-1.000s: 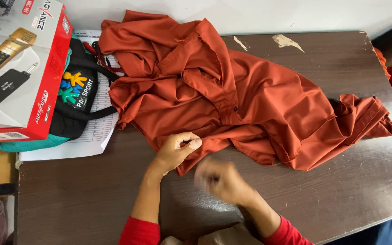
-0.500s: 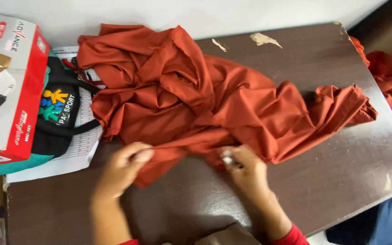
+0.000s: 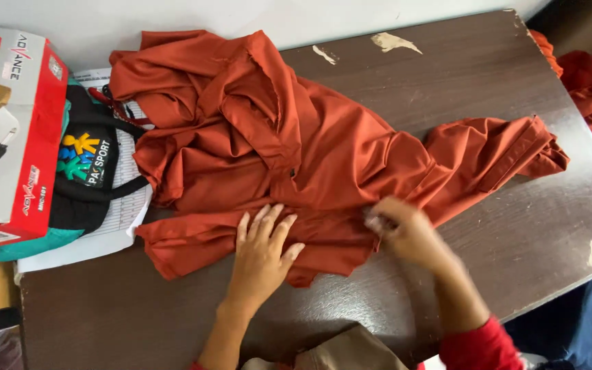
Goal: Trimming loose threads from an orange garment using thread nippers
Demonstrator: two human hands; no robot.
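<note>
Rust-orange garment [image 3: 296, 151] lies crumpled across the dark wooden table [image 3: 488, 89], its lower edge nearest the person. Left hand [image 3: 263, 250] rests flat on that edge, fingers spread; right hand [image 3: 405, 229] is blurred, touching the cloth just beside it, its grip cannot be told. At the table's left end: red-and-white box [image 3: 8, 137] over a black bag [image 3: 87, 178] and a printed sheet [image 3: 114, 226].

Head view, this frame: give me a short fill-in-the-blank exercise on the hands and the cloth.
1. The left hand lies ____ on the rust-orange garment, fingers spread.
2. The right hand touches the garment's ____ edge.
3. The garment lies on a dark ____ table.

Missing words: flat; near; wooden
</note>
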